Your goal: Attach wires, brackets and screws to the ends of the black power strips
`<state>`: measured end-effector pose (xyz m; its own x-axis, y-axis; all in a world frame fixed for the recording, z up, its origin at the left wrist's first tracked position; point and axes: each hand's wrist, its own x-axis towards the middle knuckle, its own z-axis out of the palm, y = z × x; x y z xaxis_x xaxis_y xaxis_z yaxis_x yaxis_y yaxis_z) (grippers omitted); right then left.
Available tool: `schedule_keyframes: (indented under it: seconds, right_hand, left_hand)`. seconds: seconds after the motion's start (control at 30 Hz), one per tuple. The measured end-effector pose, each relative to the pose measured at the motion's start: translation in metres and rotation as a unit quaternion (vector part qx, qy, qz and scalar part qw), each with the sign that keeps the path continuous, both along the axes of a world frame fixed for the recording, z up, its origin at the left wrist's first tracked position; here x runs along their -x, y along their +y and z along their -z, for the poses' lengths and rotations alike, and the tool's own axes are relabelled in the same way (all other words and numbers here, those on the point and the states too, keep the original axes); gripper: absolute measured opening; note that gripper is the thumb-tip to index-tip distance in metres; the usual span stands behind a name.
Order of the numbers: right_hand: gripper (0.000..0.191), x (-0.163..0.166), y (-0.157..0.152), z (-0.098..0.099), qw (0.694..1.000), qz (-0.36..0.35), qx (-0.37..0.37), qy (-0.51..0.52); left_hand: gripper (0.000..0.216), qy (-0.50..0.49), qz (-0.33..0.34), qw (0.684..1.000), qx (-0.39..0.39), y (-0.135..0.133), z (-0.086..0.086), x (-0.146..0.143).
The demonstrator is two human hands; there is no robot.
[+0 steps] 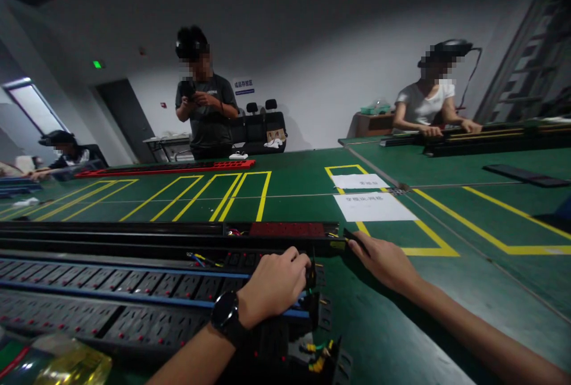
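one long black rail is lying lengthwise on the green table, beyond the socket strips, its right end sitting near both hands; probable fault: wires at that end are lying close to the small dark piece and could be getting nipped if it were pressing against them. right hand: thumb and fingers are pinching the small dark piece, barely apart. left hand: resting over the strips' right ends, fingers mostly folded, any grip staying hidden.
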<state>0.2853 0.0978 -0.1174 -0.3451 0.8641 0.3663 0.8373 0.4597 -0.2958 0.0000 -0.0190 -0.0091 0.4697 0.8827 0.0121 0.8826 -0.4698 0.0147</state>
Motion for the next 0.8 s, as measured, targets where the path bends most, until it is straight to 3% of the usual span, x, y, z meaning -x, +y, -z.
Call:
schedule_keyframes:
  seconds: [0.8]
  right_hand:
    - [0.033,0.004,-0.008,-0.017,0.999,0.005,0.023,-0.04]
  left_hand:
    - [0.027,-0.014,-0.006,1.0,0.007,0.002,0.001,0.0]
